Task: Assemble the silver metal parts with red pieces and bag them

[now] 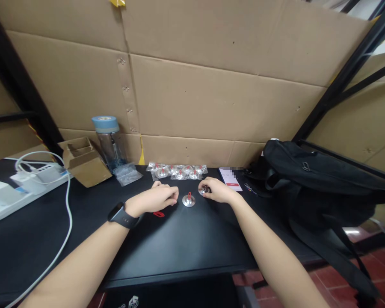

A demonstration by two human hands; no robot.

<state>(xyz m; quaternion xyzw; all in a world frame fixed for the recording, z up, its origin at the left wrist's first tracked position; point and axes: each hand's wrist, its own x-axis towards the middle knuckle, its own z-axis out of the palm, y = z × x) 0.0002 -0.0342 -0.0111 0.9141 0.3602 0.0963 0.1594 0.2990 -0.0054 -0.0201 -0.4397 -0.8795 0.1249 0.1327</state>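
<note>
Namely: black desk (195,248); left hand (157,198), fingers curled, contents unclear; right hand (216,189), pinching a disc (202,191), best gripped lightly near its edge; second disc (188,202), between the hands; red loop (159,214), near the left hand

The reference landmark is the black, smooth, flat-topped table (192,246). A creased brown corrugated-cardboard wall panel (211,98) stands along the table's far edge. A slanted black metal left post (22,75) rises at the table's far left corner; a matching black metal right post (340,79) rises beyond its far right corner. A floor of red rectangular tiles (383,278) extends below and to the right of the table. Diffuse light produces a pale sheen on the table's near surface.
</note>
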